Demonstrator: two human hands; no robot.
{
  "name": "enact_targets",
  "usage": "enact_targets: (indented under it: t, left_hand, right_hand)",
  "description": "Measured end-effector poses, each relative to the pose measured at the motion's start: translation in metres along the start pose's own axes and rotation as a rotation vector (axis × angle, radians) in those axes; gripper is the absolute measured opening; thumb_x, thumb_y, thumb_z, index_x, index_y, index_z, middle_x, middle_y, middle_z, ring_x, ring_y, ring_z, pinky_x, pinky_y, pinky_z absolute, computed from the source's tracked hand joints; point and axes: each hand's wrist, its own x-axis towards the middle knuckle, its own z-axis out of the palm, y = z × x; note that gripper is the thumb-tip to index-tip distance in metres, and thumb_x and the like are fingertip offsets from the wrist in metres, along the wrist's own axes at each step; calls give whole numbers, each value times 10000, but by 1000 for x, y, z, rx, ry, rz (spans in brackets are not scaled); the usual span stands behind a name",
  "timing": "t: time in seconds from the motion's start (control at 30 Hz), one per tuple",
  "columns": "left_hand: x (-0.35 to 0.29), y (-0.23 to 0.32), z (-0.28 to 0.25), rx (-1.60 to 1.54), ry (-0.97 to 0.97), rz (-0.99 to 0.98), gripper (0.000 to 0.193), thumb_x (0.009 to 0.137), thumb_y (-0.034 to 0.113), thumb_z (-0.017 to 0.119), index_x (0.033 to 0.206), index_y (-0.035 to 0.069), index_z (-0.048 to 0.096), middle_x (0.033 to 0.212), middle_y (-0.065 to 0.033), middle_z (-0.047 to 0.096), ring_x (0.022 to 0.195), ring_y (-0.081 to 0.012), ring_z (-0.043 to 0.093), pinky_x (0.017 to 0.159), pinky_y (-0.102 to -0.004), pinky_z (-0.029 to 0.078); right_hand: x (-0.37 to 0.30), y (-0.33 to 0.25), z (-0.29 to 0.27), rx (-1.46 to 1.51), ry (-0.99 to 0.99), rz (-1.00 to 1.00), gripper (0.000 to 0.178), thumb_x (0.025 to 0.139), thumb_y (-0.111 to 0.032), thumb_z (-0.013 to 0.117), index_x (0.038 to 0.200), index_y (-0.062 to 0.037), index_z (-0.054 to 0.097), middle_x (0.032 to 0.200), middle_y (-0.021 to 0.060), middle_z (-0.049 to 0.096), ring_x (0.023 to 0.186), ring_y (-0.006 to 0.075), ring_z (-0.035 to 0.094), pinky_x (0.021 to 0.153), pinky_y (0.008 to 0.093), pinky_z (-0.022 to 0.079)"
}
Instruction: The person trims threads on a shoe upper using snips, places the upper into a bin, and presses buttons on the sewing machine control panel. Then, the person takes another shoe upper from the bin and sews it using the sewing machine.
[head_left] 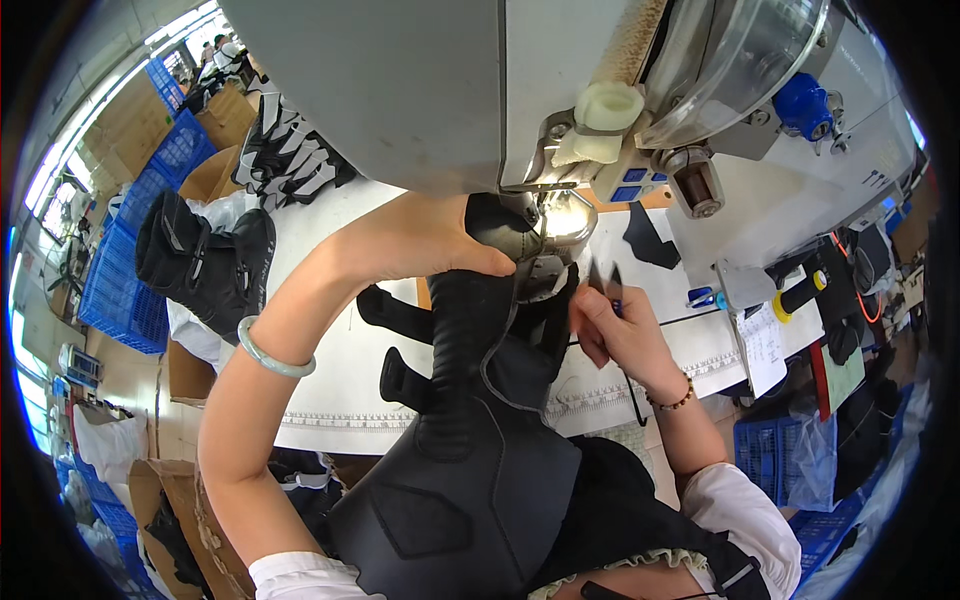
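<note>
White tabletop (345, 365), boot (470, 420) in left grip (432, 237)

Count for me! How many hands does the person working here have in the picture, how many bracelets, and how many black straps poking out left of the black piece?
Hands: 2 (left hand, right hand)
Bracelets: 2 (pale bangle, beaded bracelet)
Straps: 2 (upper strap, lower strap)
Total: 6

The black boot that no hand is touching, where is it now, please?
In the head view, the black boot is at the upper left, beside the white table's left end, between the blue crates and the pale bangle.
</note>
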Motion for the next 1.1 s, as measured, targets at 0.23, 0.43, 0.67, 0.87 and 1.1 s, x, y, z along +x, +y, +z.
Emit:
enact_targets:
  t: [0.23, 0.43, 0.67, 0.87, 1.1]
  left_hand:
    - [1, 1, 4, 57, 148, 162, 581, 664, 227, 717, 1101, -92, 506, 933, -175, 584, 862, -232, 531, 788, -312, 431]
    - [1, 5, 0, 60, 20, -8, 736, 665, 267, 737, 1242, -51, 407, 1150, -174, 522, 1058, -233, 470, 942, -300, 351]
    - [2, 6, 0, 87, 3, -66, 724, 665, 271, 732, 1228, -58, 418, 1139, -170, 529, 1048, -217, 476, 936, -295, 356]
    - [2, 6, 0, 70, 2, -95, 720, 664, 258, 732, 1230, -57, 417, 1149, -170, 524, 1063, -211, 469, 946, -298, 347]
    - [2, 7, 2, 65, 25, -34, 742, 660, 265, 732, 1239, -65, 407, 1171, -168, 519, 1079, -207, 461, 952, -292, 337]
  right_hand:
    - [7, -11, -1, -12, -73, -63, 359, 984, -323, 321, 898, 1, 446, 571, 58, 503, 378, 145, 506, 389, 236, 392]
    - [7, -41, -3, 152, -270, 239, 342, 975, -278, 346, 1071, 43, 414, 650, 129, 590, 370, 153, 540, 347, 211, 385]
    - [12, -46, 4, 208, -254, 225, 304, 974, -225, 308, 1100, 32, 410, 615, 105, 556, 429, 190, 602, 307, 203, 373]
    - [10, -47, 4, 191, -253, 229, 343, 976, -224, 288, 1186, 30, 381, 604, 95, 544, 430, 192, 602, 314, 205, 388]
    - [10, -53, 3, 166, -249, 263, 366, 972, -215, 283, 1243, 24, 345, 602, 94, 544, 420, 193, 596, 311, 210, 392]
